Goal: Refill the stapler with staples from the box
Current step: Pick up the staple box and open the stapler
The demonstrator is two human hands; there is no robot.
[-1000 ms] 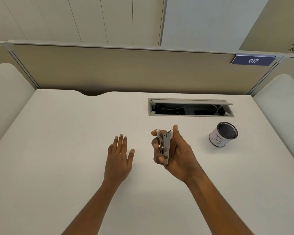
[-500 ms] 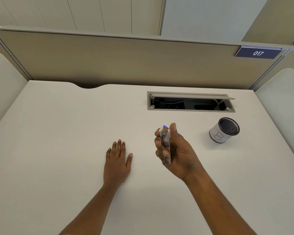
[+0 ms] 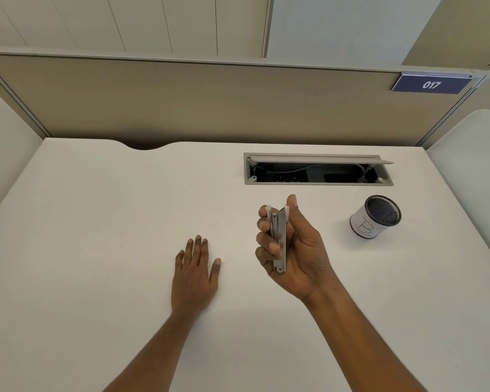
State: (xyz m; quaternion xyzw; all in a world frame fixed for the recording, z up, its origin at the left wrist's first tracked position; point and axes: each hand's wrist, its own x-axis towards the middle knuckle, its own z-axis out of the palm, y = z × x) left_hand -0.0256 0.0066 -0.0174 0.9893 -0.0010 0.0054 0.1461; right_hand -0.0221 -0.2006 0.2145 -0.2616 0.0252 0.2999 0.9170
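Observation:
My right hand point(image 3: 297, 250) grips a small silver and white stapler point(image 3: 278, 236), held upright above the white desk point(image 3: 96, 222) with its front end pointing away from me. The fingers curl round its left side and the thumb lies along its right side. The stapler's two halves stand slightly apart at the top. My left hand point(image 3: 194, 273) rests flat on the desk, palm down with fingers straight, a little to the left of the stapler. No staple box is in view.
A mesh pen cup point(image 3: 375, 216) with a white label stands to the right of my right hand. Behind it an open cable tray point(image 3: 317, 168) is sunk into the desk. A beige partition point(image 3: 210, 103) closes off the far edge.
The right hand squeezed the stapler closed half a second ago and now holds it slightly apart at the top. The left hand stays flat on the desk. My view shifted a little.

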